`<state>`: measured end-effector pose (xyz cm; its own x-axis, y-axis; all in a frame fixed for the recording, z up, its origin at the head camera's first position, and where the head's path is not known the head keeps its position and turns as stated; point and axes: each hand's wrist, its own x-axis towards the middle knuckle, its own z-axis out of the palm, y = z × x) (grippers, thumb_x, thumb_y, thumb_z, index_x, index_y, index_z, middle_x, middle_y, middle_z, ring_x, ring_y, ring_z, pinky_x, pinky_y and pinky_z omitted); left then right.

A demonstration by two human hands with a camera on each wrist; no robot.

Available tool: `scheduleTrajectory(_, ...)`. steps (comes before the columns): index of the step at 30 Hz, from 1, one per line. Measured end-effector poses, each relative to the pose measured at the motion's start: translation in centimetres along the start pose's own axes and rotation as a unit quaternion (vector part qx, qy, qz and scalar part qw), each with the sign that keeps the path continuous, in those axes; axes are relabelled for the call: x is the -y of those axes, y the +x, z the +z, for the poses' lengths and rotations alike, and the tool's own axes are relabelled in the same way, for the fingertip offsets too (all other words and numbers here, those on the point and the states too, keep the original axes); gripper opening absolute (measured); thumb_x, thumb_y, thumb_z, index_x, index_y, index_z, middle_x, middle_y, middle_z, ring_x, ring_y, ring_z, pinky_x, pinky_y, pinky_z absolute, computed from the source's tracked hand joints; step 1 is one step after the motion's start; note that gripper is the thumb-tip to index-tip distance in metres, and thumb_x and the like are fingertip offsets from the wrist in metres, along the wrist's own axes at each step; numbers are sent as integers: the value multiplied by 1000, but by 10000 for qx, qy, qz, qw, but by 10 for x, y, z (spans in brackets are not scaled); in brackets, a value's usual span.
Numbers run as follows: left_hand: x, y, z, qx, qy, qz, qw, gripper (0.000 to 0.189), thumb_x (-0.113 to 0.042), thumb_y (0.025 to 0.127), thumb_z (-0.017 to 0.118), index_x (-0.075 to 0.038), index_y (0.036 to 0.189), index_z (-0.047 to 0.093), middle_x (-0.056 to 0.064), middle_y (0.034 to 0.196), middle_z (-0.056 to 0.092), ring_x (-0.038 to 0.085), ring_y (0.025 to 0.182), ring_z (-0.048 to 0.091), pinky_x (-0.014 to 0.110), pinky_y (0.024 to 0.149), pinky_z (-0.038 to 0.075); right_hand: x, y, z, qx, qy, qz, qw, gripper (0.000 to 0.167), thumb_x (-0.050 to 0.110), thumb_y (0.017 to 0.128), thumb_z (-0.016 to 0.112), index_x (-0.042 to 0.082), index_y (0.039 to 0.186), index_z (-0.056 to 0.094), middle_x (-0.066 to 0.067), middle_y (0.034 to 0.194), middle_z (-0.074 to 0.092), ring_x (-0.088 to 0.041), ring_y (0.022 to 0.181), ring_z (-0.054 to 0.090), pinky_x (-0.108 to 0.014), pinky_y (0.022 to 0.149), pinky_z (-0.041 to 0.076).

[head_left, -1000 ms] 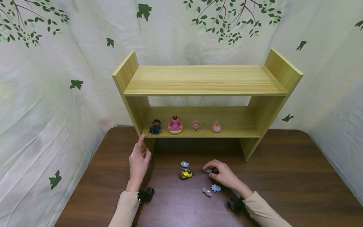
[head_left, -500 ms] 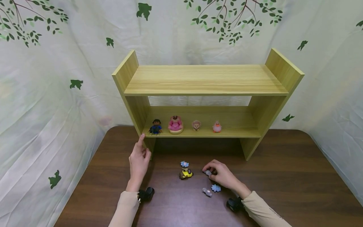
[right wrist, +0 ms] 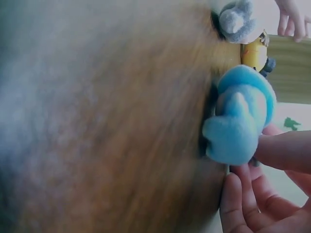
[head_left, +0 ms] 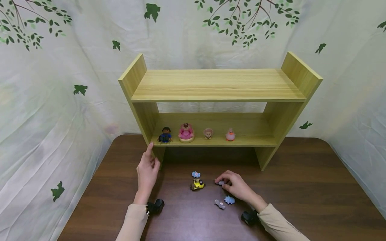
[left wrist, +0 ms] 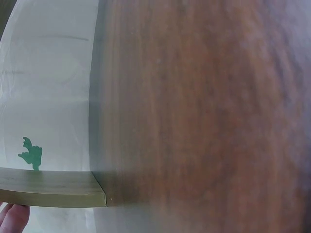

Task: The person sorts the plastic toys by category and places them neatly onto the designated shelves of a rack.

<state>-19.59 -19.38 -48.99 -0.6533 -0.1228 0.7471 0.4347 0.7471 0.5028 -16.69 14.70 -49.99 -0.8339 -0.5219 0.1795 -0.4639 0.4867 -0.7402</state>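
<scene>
In the head view my right hand (head_left: 238, 185) is low over the table, pinching a small grey toy figure (head_left: 221, 183) between thumb and fingertips; the fingers cover part of it. Just below that hand lie a blue toy figure (head_left: 229, 199) and another grey toy figure (head_left: 219, 204). The right wrist view has the blue figure (right wrist: 240, 116) large in front of the thumb. My left hand (head_left: 147, 172) reaches up with its index finger straight, touching the lower left corner of the wooden shelf (head_left: 218, 85). A fingertip shows under the shelf board (left wrist: 53, 189) in the left wrist view.
Between the hands lie a yellow and brown toy vehicle (head_left: 197, 184) and a blue toy figure (head_left: 196, 174). On the middle board stand a dark-haired doll (head_left: 165, 135), a pink bear (head_left: 186, 133), a small pink-hooded figure (head_left: 208, 133) and a pink bird (head_left: 230, 135).
The grey figure has shifted slightly toward me and turned a little in my right fingers. My left hand stays in place at the shelf corner.
</scene>
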Motion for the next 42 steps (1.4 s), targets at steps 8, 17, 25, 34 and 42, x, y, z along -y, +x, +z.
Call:
scheduleTrajectory(8, 0, 0, 0, 58, 0, -155, 9999, 77, 14, 80, 56, -25, 144, 40, 10, 79, 49, 20, 62, 48, 40, 56, 43, 3, 0, -2, -116, -34, 47, 9999, 19, -2, 87, 62, 11, 99, 69, 3, 95, 62, -12, 83, 57, -27, 69, 49)
scheduleTrajectory(17, 0, 0, 0, 57, 18, -147, 9999, 77, 15, 79, 56, -24, 144, 40, 9, 79, 48, 17, 62, 44, 39, 55, 41, 10, -1, -7, -364, 461, 253, 9980, 11, 4, 88, 65, 10, 98, 67, 1, 93, 65, -13, 83, 62, -28, 72, 52)
scheduleTrajectory(25, 0, 0, 0, 46, 13, -157, 9999, 77, 15, 79, 56, -24, 144, 40, 9, 79, 48, 17, 62, 44, 39, 55, 40, 13, -2, -12, -649, 622, 60, 9959, 14, 0, 86, 64, 7, 99, 67, 0, 95, 63, -14, 83, 61, -29, 72, 53)
scheduleTrajectory(34, 0, -1, 0, 50, -7, -148, 9999, 78, 15, 80, 56, -24, 145, 40, 9, 79, 47, 16, 62, 42, 38, 55, 39, 19, -2, -15, -797, 507, -113, 9955, 15, 1, 89, 63, 6, 102, 68, 1, 97, 63, -13, 82, 60, -30, 71, 53)
scheduleTrajectory(42, 1, -1, 1, 6, -34, -67, 10000, 77, 16, 79, 56, -23, 144, 41, 9, 78, 47, 16, 61, 42, 37, 55, 38, 54, -3, -30, -1158, 528, -555, 9903, 20, -9, 86, 61, 2, 102, 68, -13, 93, 65, -23, 76, 61, -31, 65, 51)
